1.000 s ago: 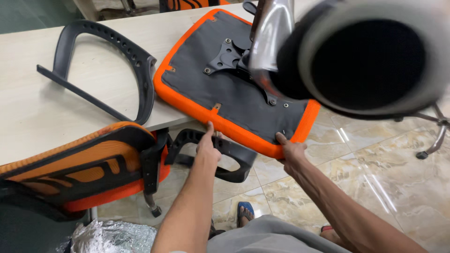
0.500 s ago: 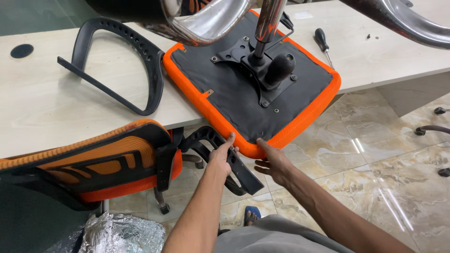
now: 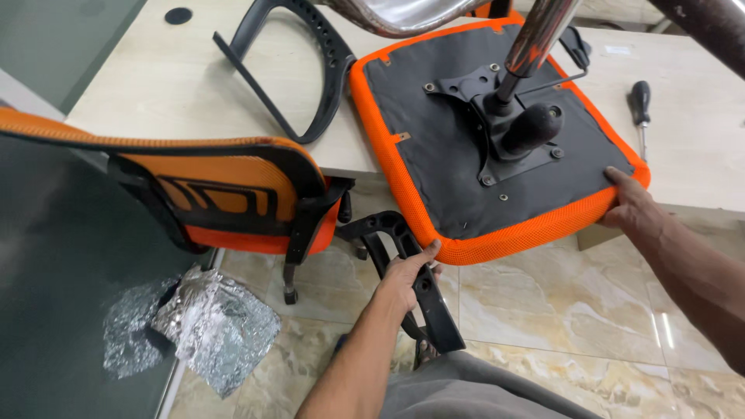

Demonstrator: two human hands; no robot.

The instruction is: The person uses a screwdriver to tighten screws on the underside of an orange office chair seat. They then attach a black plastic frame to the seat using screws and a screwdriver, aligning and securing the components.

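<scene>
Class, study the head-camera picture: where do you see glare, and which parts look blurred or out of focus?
Head view: glare streaks the chrome post and glints on the marble floor; the dark bar at the top right is soft, close to the lens; the orange seat and both hands are sharp.

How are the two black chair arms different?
The armrest on the table lies flat and untouched; the armrest by the left hand hangs below the orange seat, slanting toward the floor, with that left hand on it. Both are curved black plastic loops.
</scene>
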